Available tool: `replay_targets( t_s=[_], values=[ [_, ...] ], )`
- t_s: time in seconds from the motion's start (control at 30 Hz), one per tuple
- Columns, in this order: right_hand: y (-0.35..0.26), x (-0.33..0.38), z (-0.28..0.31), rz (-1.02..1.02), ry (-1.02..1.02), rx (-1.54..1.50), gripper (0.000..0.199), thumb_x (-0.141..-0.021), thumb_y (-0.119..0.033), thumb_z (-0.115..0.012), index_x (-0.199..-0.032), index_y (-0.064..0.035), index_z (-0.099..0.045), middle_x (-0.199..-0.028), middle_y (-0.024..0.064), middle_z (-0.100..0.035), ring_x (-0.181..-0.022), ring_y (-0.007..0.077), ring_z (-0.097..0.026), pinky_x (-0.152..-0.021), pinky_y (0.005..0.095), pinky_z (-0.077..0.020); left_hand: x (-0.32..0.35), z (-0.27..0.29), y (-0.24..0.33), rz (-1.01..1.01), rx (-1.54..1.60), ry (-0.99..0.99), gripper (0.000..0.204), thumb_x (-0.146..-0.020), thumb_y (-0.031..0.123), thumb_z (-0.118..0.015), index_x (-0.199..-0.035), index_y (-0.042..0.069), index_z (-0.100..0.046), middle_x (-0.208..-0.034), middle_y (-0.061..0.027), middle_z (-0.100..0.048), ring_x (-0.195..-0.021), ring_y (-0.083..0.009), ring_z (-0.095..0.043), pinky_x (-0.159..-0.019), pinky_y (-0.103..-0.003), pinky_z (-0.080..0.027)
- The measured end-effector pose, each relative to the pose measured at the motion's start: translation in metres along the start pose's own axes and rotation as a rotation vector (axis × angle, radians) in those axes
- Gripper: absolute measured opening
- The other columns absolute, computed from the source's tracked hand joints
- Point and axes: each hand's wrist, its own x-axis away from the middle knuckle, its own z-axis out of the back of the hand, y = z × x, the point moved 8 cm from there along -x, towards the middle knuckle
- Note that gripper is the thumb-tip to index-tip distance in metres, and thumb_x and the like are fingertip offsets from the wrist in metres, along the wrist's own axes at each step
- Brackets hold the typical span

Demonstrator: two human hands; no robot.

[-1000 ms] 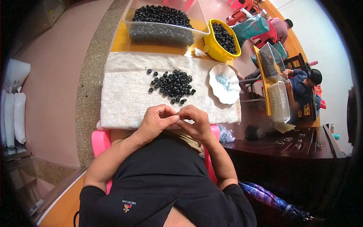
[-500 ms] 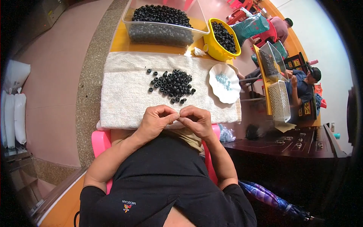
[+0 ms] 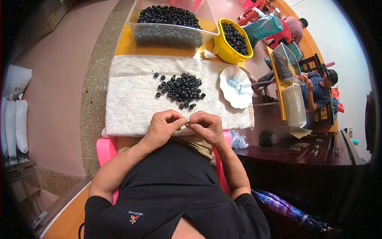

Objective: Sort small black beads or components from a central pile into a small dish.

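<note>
Over the near edge of a white towel [image 3: 127,95], my left hand [image 3: 164,124] and my right hand [image 3: 207,126] meet fingertip to fingertip. Both are closed in a pinch. A small dark piece [image 3: 187,124] shows between the fingertips; it is mostly covered, so its kind cannot be made out. Just beyond my fingers lies a heap of small black ring-like parts [image 3: 185,87], with a few loose ones at its left. Right of the heap, a white scalloped dish [image 3: 226,97] holds tiny pale blue bits [image 3: 234,84].
A clear plastic bin [image 3: 171,34] of black parts stands at the back of the table, beside a yellow basket [image 3: 223,46] of more. A crumpled white tissue [image 3: 208,54] lies between. At the right, a person [image 3: 318,89] sits at another table with a white perforated basket [image 3: 293,105].
My fingertips have parted slightly, and a small dark piece now shows between them. The heap and the dish stay as they were.
</note>
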Motion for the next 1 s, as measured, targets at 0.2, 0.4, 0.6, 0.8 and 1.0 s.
replay_targets(
  t_s=[0.2,0.4,0.6,0.8,1.0],
  values=[
    [-0.013,-0.005,-0.009,0.023,0.012,0.012,0.015,-0.083,0.01,-0.066,-0.097,0.0037,-0.066,-0.097,0.0098,-0.063,-0.088,0.0138,-0.06,-0.075,0.0247,-0.0479,0.001,0.0,-0.002,0.024,0.008,-0.009,0.015,-0.09,0.018,-0.071,-0.091,0.003,-0.07,-0.075,0.0015,-0.066,-0.067,-0.0034,-0.055,-0.059,-0.02,-0.044],
    [-0.01,-0.002,-0.007,0.009,0.022,0.064,0.015,-0.082,0.007,-0.069,-0.096,0.004,-0.066,-0.097,0.0089,-0.064,-0.086,0.0121,-0.06,-0.072,0.0239,-0.0479,0.0,0.0,-0.003,0.012,0.017,-0.011,0.014,-0.09,0.017,-0.071,-0.091,0.003,-0.07,-0.077,0.0018,-0.066,-0.069,-0.0037,-0.055,-0.061,-0.02,-0.044],
    [-0.007,-0.001,-0.004,0.082,0.099,0.101,0.012,-0.078,0.004,-0.068,-0.089,0.0018,-0.066,-0.088,0.0051,-0.066,-0.074,0.0077,-0.062,-0.064,0.0212,-0.0505,0.0,-0.002,-0.003,0.002,-0.014,-0.022,0.014,-0.091,0.017,-0.071,-0.091,0.003,-0.07,-0.077,0.0018,-0.066,-0.069,-0.0037,-0.055,-0.061,-0.02,-0.045],
    [-0.012,-0.004,0.024,0.089,0.247,0.396,0.01,-0.077,0.0,-0.067,-0.087,0.0011,-0.065,-0.081,0.0043,-0.065,-0.068,0.0075,-0.062,-0.061,0.0231,-0.051,0.0,0.0,-0.004,-0.014,-0.005,-0.015,0.015,-0.091,0.017,-0.07,-0.094,0.003,-0.069,-0.075,0.0016,-0.065,-0.067,-0.0044,-0.057,-0.058,-0.02,-0.044],
    [-0.022,-0.019,0.048,0.158,0.315,0.895,0.015,-0.075,-0.002,-0.07,-0.09,-0.0024,-0.066,-0.082,0.0113,-0.067,-0.061,0.0193,-0.063,-0.055,0.0302,-0.0497,0.0,-0.004,-0.004,0.009,0.036,-0.011,0.016,-0.093,0.019,-0.068,-0.095,0.003,-0.068,-0.077,0.0013,-0.064,-0.068,-0.0042,-0.057,-0.058,-0.019,-0.044]
  ],
)
